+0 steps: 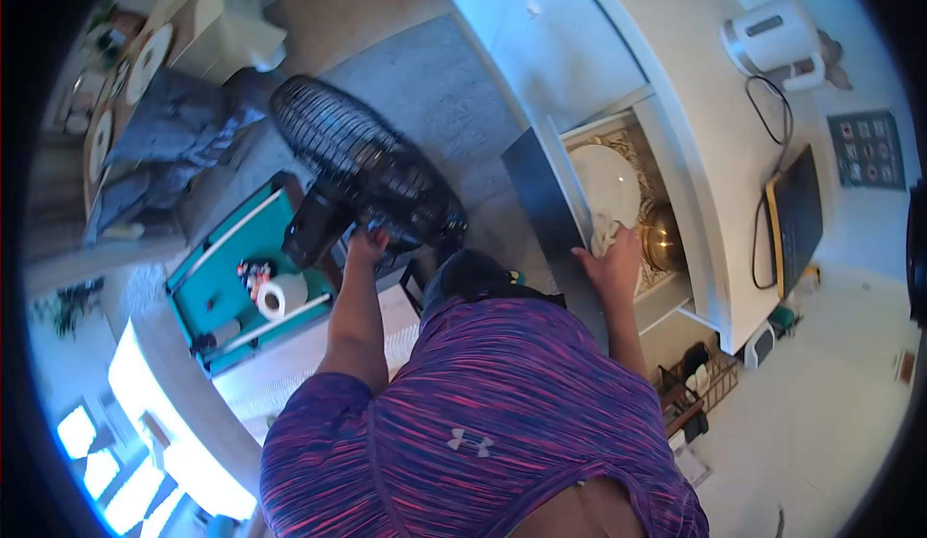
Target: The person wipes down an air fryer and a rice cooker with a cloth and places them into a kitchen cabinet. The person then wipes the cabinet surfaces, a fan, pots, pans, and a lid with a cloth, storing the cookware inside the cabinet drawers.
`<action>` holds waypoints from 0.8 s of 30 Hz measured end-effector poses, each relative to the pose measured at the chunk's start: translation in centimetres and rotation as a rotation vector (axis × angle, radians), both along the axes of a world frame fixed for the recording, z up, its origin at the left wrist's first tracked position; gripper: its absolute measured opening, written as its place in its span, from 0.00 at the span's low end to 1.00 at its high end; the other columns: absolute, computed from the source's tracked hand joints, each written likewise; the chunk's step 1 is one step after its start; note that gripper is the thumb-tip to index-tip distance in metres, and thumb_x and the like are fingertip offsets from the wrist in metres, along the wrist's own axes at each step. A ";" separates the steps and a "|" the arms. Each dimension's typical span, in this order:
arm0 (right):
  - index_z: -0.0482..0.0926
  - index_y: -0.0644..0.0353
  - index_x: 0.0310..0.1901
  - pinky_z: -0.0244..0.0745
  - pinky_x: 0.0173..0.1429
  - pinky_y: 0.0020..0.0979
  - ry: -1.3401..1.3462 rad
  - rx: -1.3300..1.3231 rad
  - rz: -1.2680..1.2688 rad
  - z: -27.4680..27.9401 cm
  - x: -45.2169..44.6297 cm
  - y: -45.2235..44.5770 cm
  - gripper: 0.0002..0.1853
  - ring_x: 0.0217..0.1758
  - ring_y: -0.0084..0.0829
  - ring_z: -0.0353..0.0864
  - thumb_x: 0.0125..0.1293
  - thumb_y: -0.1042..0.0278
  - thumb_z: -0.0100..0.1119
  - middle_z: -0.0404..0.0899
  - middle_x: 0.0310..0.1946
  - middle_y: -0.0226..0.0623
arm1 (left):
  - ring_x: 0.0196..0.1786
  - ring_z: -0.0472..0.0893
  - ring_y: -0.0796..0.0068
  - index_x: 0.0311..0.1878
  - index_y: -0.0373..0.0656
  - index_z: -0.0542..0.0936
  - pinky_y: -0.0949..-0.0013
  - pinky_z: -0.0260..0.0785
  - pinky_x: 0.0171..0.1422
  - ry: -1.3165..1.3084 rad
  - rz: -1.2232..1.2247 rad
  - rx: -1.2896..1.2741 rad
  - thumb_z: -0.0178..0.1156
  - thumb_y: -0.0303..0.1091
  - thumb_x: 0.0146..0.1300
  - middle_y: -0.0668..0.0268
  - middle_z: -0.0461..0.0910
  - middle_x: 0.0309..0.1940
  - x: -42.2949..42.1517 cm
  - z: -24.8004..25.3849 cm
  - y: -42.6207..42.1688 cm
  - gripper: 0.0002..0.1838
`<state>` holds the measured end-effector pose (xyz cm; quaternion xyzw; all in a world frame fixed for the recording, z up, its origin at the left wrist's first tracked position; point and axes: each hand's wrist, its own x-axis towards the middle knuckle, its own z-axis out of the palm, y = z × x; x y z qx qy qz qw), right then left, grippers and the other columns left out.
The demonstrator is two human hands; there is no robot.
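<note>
My right hand [614, 264] is over an open drawer, fingers closed on a crumpled white cloth [604, 233]; the thumb lies toward the dark drawer front [546, 214]. Inside the drawer are a large white plate [601, 179] and, beside my fingers, a shiny gold-coloured bowl [661, 239] on a patterned liner. My left hand [366, 242] is held low beside a black fan [367, 156], its fingers curled. Whether they touch the fan or hold anything is hidden.
A white counter [686, 84] above the drawer carries a white kettle [775, 41] with a cord and a dark flat item [794, 221]. Left of the fan stands a small green pool table [217, 277] with a paper roll [282, 297]. A chair with dark cloth [169, 118] is beyond.
</note>
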<state>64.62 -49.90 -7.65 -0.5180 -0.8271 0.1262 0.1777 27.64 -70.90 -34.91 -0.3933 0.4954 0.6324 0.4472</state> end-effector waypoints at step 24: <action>0.73 0.64 0.41 0.71 0.43 0.27 0.151 -0.145 -0.166 12.8 3.3 11.8 0.14 0.36 0.29 0.78 0.52 0.73 0.61 0.79 0.33 0.38 | 0.39 0.78 0.69 0.45 0.43 0.77 0.64 0.71 0.42 0.319 -2.053 -0.204 0.51 0.43 0.58 0.60 0.79 0.37 -0.1 1.8 -3.8 0.17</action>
